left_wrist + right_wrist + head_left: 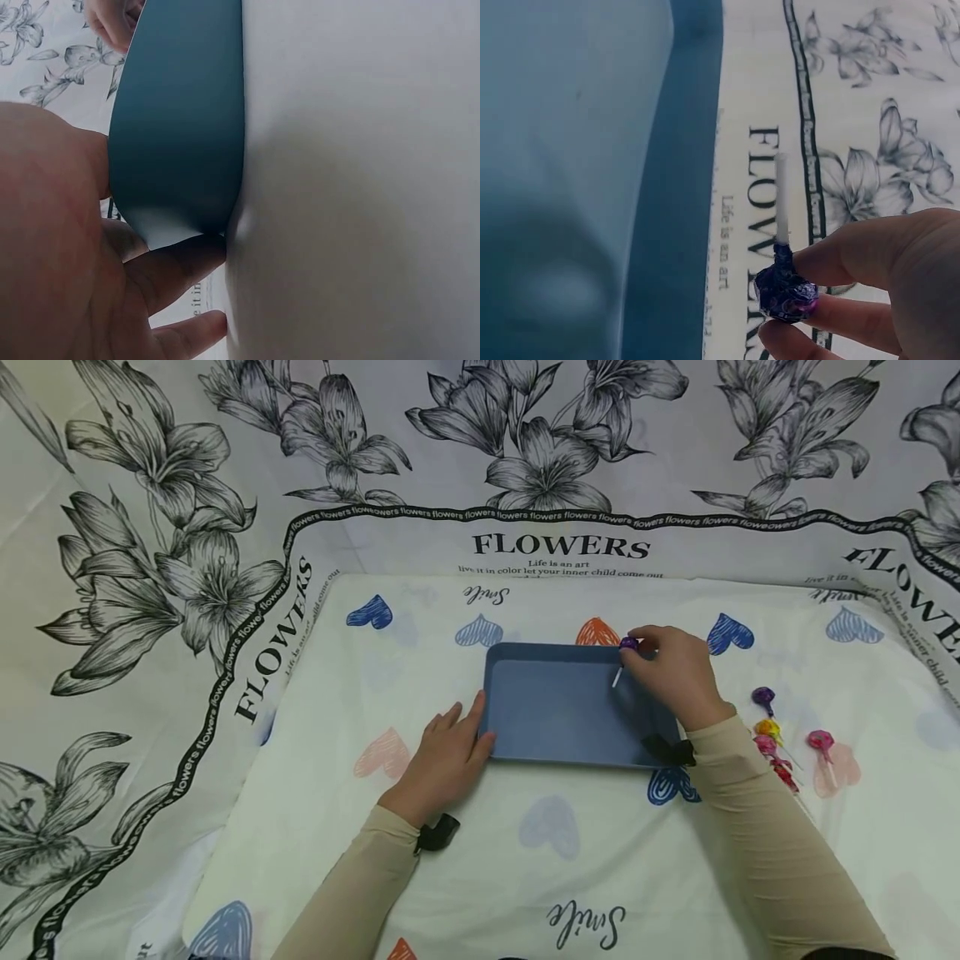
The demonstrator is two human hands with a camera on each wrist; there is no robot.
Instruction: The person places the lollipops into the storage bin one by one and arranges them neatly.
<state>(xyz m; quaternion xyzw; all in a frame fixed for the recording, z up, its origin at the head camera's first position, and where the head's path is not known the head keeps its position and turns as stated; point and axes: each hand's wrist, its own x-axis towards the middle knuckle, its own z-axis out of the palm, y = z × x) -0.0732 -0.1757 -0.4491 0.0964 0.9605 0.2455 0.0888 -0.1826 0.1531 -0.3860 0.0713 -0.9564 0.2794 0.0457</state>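
A shallow blue rectangular tray [570, 706] lies on the cloth with nothing in it. My left hand [450, 752] rests against its left end, fingers spread along the rim; in the left wrist view the fingers [176, 274] touch the tray's corner [180, 127]. Over the tray's far right part, my right hand [671, 672] pinches a purple-wrapped lollipop [628, 644] by its head. The right wrist view shows the lollipop [784, 292] between thumb and fingertips, its white stick pointing away from the hand.
Right of the tray, partly behind the right sleeve, lie several wrapped lollipops: a purple one [762, 697], a yellow one [767, 728], pink and red ones below. Another pink lollipop [821, 741] lies apart. A heart-printed cloth [450, 877] covers the table over a flower-printed one [360, 539].
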